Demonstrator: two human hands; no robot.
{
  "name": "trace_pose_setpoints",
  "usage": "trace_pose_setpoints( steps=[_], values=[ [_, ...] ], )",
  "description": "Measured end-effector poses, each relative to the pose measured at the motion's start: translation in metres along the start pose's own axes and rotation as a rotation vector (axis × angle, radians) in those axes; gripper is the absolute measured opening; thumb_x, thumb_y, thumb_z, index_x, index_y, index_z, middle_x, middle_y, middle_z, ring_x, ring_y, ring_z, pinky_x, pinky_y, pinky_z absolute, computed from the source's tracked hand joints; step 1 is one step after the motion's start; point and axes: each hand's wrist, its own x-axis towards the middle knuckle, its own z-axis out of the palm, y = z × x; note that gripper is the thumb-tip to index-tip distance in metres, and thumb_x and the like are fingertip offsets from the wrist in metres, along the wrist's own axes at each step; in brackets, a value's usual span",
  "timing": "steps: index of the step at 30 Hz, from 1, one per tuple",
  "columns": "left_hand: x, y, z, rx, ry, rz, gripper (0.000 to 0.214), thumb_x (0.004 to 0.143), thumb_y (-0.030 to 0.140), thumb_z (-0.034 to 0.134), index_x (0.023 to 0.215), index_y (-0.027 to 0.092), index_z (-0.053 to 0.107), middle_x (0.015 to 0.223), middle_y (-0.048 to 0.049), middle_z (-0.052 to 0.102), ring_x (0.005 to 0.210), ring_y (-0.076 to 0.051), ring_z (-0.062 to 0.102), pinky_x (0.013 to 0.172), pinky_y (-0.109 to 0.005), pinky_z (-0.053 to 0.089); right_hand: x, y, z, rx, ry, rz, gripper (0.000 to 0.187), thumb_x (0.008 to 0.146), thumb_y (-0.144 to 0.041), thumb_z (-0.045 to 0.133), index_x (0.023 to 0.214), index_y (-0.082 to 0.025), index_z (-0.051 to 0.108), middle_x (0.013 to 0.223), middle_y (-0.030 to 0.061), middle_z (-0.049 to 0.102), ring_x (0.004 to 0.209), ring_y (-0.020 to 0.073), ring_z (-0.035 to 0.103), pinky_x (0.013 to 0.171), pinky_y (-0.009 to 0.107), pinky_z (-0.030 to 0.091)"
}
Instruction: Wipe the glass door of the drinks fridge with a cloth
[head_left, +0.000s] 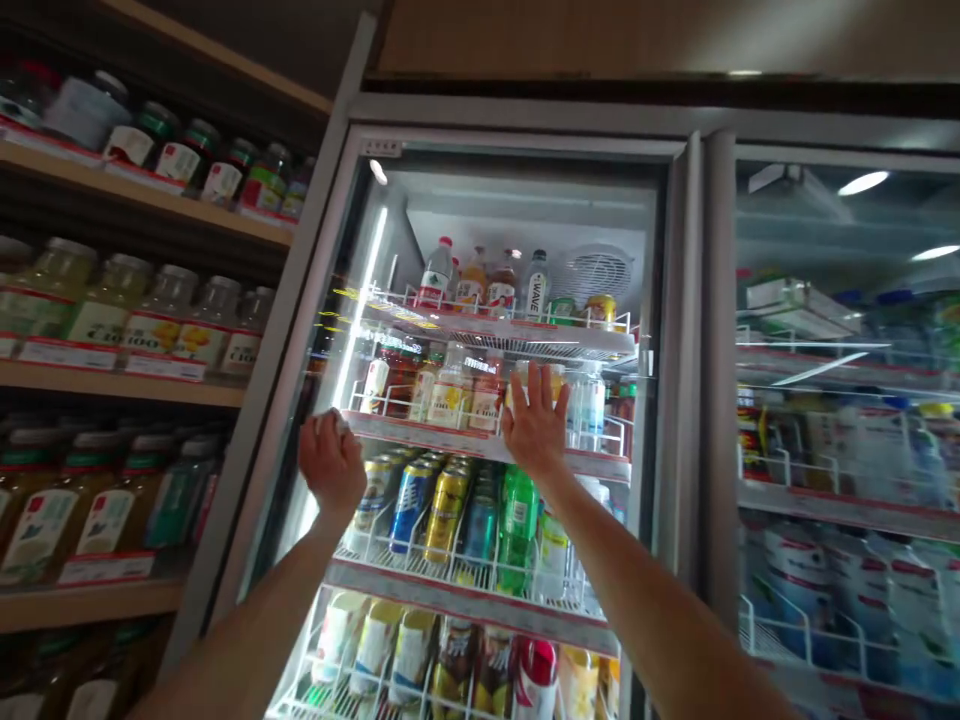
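Note:
I face a lit drinks fridge [679, 330] with a glass front. My right hand [534, 425] is open, its fingers spread and flat, level with the second shelf of bottles [450, 395]. My left hand [331, 465] is closed in a fist near the fridge's left edge, by the red-edged shelf rail [420, 432]. What it grips, if anything, is hidden. Cans [427, 505] and a green bottle [517, 525] stand on the shelf just below both hands. Both forearms reach up from the bottom of the view.
Wooden shelves [120, 385] on the left carry rows of jars and bottled drinks with price tags. A second glass-door fridge [847, 450] stands to the right, with ceiling lights reflected in it. The top fridge shelf [510, 335] holds several bottles, and the lowest rows hold more.

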Motion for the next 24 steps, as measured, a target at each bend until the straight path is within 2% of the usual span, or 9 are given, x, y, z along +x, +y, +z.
trace_pose_setpoints(
  steps=[3, 7, 9, 12, 16, 18, 21, 23, 24],
  values=[
    [-0.008, 0.019, 0.006, 0.005, -0.035, 0.072, 0.046, 0.090, 0.030, 0.035, 0.134, 0.018, 0.038, 0.139, -0.0146, 0.040, 0.133, -0.029, 0.031, 0.106, -0.053, 0.031, 0.000, -0.001, 0.002, 0.000, 0.015, -0.010, 0.055, 0.088, -0.032, 0.037, 0.142, -0.022, 0.029, 0.152, 0.0104, 0.022, 0.141, 0.0294, 0.014, 0.111, 0.057, 0.013],
    [-0.012, 0.066, 0.019, -0.077, -0.225, 0.446, 0.044, 0.089, 0.027, 0.039, 0.132, 0.019, 0.041, 0.141, -0.0112, 0.041, 0.136, -0.025, 0.027, 0.110, -0.046, 0.028, 0.000, -0.001, 0.004, -0.023, 0.044, -0.001, 0.053, 0.087, -0.033, 0.040, 0.138, -0.021, 0.035, 0.151, 0.0102, 0.024, 0.141, 0.0290, 0.014, 0.111, 0.056, 0.013],
    [-0.009, 0.073, 0.020, -0.114, -0.281, 0.614, 0.044, 0.089, 0.024, 0.040, 0.133, 0.019, 0.041, 0.140, -0.0111, 0.042, 0.137, -0.024, 0.026, 0.110, -0.046, 0.027, 0.000, 0.000, 0.004, -0.045, 0.050, 0.007, 0.051, 0.087, -0.033, 0.040, 0.137, -0.021, 0.037, 0.151, 0.0094, 0.025, 0.141, 0.0281, 0.015, 0.112, 0.055, 0.014],
    [0.003, 0.046, 0.015, -0.140, -0.273, 0.671, 0.047, 0.088, 0.024, 0.041, 0.135, 0.020, 0.038, 0.140, -0.0120, 0.042, 0.136, -0.024, 0.028, 0.109, -0.045, 0.029, -0.001, -0.002, 0.004, -0.084, 0.047, 0.024, 0.049, 0.089, -0.035, 0.037, 0.137, -0.023, 0.037, 0.150, 0.0074, 0.027, 0.141, 0.0254, 0.017, 0.112, 0.052, 0.016],
    [0.035, -0.031, 0.004, -0.165, -0.192, 0.531, 0.048, 0.088, 0.025, 0.041, 0.136, 0.020, 0.037, 0.137, -0.0140, 0.043, 0.134, -0.026, 0.032, 0.106, -0.047, 0.032, -0.003, -0.019, 0.014, -0.130, 0.083, 0.156, 0.050, 0.090, -0.037, 0.034, 0.138, -0.023, 0.036, 0.150, 0.0065, 0.027, 0.141, 0.0246, 0.017, 0.111, 0.053, 0.016],
    [0.050, -0.054, 0.003, -0.158, -0.145, 0.447, 0.047, 0.089, 0.025, 0.040, 0.135, 0.018, 0.038, 0.136, -0.0146, 0.044, 0.134, -0.027, 0.032, 0.107, -0.049, 0.031, -0.002, -0.032, 0.022, -0.153, 0.131, 0.279, 0.053, 0.090, -0.039, 0.032, 0.139, -0.020, 0.033, 0.151, 0.0090, 0.025, 0.140, 0.0265, 0.016, 0.110, 0.055, 0.016],
    [0.051, -0.047, 0.005, -0.154, -0.123, 0.457, 0.047, 0.089, 0.023, 0.039, 0.135, 0.013, 0.037, 0.141, -0.0170, 0.038, 0.137, -0.029, 0.025, 0.107, -0.050, 0.029, 0.000, -0.045, 0.030, -0.193, 0.159, 0.382, 0.055, 0.090, -0.040, 0.029, 0.141, -0.018, 0.031, 0.151, 0.0098, 0.024, 0.140, 0.0264, 0.016, 0.110, 0.055, 0.017],
    [0.034, -0.021, 0.007, -0.209, -0.183, 0.611, 0.047, 0.089, 0.022, 0.039, 0.135, 0.013, 0.037, 0.142, -0.0150, 0.038, 0.138, -0.028, 0.021, 0.108, -0.048, 0.027, 0.001, -0.049, 0.029, -0.218, 0.139, 0.398, 0.055, 0.091, -0.040, 0.028, 0.141, -0.018, 0.031, 0.151, 0.0085, 0.025, 0.140, 0.0250, 0.017, 0.110, 0.053, 0.018],
    [0.023, -0.007, 0.007, -0.243, -0.228, 0.694, 0.046, 0.088, 0.025, 0.041, 0.134, 0.020, 0.040, 0.139, -0.0086, 0.044, 0.137, -0.024, 0.026, 0.109, -0.043, 0.027, 0.001, -0.049, 0.028, -0.229, 0.128, 0.405, 0.055, 0.091, -0.039, 0.028, 0.141, -0.018, 0.031, 0.151, 0.0080, 0.025, 0.140, 0.0245, 0.018, 0.110, 0.052, 0.018]
  ],
)
